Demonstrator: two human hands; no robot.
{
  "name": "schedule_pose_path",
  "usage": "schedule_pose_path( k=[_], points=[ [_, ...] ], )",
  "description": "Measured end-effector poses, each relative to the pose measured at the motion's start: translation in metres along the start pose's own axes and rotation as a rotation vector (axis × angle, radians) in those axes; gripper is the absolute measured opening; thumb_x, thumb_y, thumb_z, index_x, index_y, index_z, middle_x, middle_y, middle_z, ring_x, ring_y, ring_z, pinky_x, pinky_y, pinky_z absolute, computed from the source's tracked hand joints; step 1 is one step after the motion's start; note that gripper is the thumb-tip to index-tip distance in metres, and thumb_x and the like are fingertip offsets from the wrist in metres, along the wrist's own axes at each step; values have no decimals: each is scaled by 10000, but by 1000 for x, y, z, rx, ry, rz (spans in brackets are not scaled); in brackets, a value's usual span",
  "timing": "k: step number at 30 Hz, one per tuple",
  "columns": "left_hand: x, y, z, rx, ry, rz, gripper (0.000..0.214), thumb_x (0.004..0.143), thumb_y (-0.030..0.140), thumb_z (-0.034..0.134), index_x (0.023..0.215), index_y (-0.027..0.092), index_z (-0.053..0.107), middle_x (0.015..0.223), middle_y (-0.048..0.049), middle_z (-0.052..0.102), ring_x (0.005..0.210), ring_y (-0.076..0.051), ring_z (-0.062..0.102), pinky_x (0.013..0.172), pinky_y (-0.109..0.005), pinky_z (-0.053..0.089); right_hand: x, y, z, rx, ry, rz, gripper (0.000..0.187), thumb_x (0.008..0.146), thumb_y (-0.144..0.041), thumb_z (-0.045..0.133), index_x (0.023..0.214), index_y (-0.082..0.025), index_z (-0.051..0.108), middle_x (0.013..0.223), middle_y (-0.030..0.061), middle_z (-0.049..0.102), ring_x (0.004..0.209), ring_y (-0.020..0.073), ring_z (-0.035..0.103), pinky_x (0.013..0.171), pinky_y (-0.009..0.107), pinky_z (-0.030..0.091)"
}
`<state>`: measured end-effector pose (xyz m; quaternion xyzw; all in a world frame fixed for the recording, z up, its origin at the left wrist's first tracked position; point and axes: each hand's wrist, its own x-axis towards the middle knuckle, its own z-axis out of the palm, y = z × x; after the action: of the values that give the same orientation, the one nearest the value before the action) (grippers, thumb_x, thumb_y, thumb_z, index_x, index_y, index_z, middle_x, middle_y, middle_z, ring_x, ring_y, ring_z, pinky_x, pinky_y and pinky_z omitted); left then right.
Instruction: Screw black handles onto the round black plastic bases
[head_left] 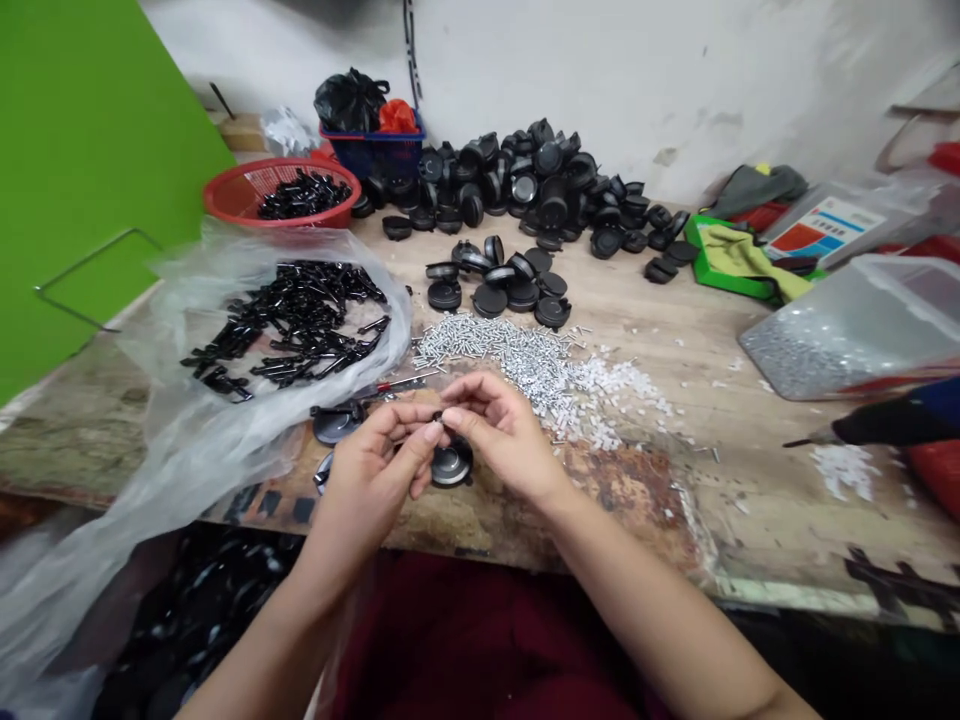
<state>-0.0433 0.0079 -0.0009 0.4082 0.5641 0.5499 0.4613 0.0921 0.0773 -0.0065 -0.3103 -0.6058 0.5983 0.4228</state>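
My left hand and my right hand meet over the front of the table. Between their pinched fingertips is a small black part, mostly covered by the fingers, so its kind cannot be made out. Just below the fingers lies a round black disc-shaped piece with a shiny centre. Left of my left hand is another round black piece. A thin rod with a red section lies behind the hands, near a heap of small metal screws.
White plastic bits spread right of the screws. A clear bag and a red basket hold black parts at left. Round black pieces pile up at the back. At right are a tilted clear bin and a power screwdriver.
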Motion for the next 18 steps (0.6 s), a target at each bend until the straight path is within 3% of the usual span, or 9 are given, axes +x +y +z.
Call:
schedule_pose_path(
  k=[3, 7, 11, 18],
  points=[
    [2, -5, -9, 286, 30, 55, 170, 831, 329, 614, 933, 194, 605, 791, -19, 649, 568, -108, 537, 537, -228, 427, -16, 5, -10, -335, -43, -62, 98, 859, -207, 569, 954, -209, 592, 948, 27, 619, 901, 145, 594, 847, 307, 484],
    [4, -16, -13, 651, 35, 191, 141, 848, 320, 574, 915, 200, 601, 908, -49, 663, 861, -199, 608, 796, -302, 441, -31, 21, -12, -738, -192, -81, 238, 867, -260, 590, 1095, -192, 604, 1058, 76, 572, 1038, 203, 533, 926, 355, 439],
    [1, -24, -7, 770, 19, 226, 159, 863, 330, 547, 947, 205, 600, 920, -51, 676, 853, -216, 627, 778, -308, 444, -29, 34, -11, -754, -177, -43, 200, 878, -147, 545, 1056, -176, 630, 986, 60, 581, 962, 176, 558, 855, 296, 457],
    [-5, -34, 11, 876, -161, 330, 154, 896, 238, 474, 981, 191, 593, 933, -78, 667, 906, -244, 603, 809, -354, 443, -36, 41, -31, -625, -85, 0, 216, 746, -113, 708, 952, -158, 663, 872, 35, 617, 775, 151, 590, 741, 275, 475]
  ],
)
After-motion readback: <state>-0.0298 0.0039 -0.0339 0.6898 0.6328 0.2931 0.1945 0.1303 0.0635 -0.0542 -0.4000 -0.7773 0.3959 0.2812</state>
